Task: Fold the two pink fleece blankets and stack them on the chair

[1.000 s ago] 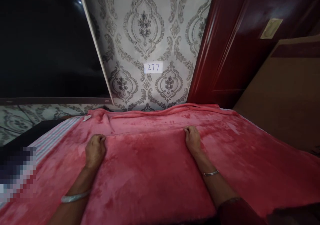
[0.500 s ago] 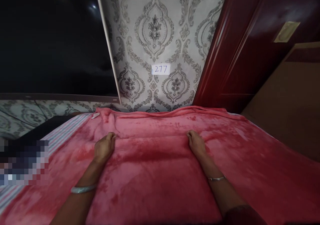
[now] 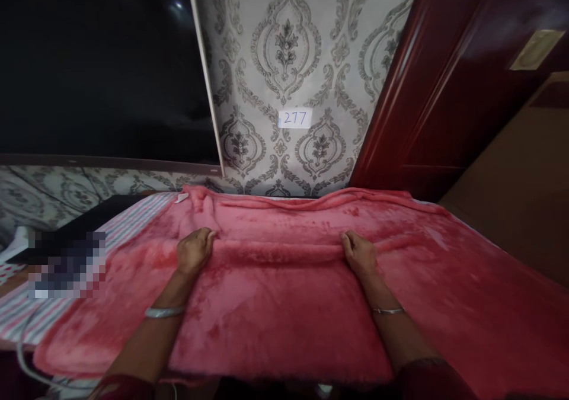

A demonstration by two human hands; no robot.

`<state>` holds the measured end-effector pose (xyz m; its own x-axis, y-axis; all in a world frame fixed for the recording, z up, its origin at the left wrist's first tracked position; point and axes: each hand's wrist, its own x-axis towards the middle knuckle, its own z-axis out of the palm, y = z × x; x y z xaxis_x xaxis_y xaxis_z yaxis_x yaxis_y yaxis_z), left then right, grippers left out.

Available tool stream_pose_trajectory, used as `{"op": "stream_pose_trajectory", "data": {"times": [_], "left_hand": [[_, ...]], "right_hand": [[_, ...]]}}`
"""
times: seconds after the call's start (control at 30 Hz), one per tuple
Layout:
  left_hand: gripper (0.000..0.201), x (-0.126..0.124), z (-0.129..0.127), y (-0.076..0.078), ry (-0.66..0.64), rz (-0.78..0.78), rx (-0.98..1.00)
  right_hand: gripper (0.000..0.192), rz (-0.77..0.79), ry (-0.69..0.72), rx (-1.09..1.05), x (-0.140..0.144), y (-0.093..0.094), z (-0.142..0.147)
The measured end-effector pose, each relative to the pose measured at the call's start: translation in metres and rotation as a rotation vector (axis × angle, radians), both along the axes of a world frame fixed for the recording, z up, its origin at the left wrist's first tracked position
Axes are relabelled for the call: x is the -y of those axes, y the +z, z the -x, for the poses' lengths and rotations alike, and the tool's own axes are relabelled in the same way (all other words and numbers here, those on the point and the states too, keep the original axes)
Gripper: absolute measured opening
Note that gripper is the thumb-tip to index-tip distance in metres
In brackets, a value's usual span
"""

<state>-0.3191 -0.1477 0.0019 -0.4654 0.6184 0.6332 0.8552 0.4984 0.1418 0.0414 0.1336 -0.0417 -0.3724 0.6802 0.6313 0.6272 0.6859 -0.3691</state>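
Observation:
A plush pink-red blanket [image 3: 280,329] spreads over a surface in front of me, its far edge rumpled along the wall. My left hand [image 3: 194,250] is closed on the blanket left of the middle, a pale bangle on that wrist. My right hand [image 3: 359,253] pinches it at about the same height on the right, with a thin silver bracelet on the wrist. Between the two hands the fabric rises in a straight fold. A small white tag [image 3: 181,198] shows near the far left corner.
A striped cloth [image 3: 133,225] lies under the blanket at the left, beside a dark flat object and a blurred-out patch. Behind are a large black screen [image 3: 102,68], patterned wallpaper with a paper marked 277 [image 3: 295,118], a dark red door [image 3: 427,92] and a brown cardboard box [image 3: 524,169].
Both hands have drawn the blanket slightly toward me, and the fold between them stands out more. The blanket's near edge and a pale cable have come into view.

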Motion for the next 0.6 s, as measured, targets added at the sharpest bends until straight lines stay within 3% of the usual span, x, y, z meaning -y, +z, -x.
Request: {"op": "stream_pose_trajectory", "data": {"times": [0.23, 0.33, 0.6], "left_hand": [[0.032, 0.002, -0.012, -0.003, 0.032, 0.068, 0.015], [0.030, 0.005, -0.013, -0.007, 0.003, 0.110, 0.013], [0.031, 0.005, -0.011, -0.012, -0.076, 0.175, 0.035]], "right_hand": [[0.061, 0.072, -0.132, -0.080, -0.005, -0.005, -0.010], [0.058, 0.155, -0.188, 0.018, -0.011, -0.011, -0.014], [0.061, 0.216, -0.172, 0.092, -0.021, -0.022, -0.013]]}}
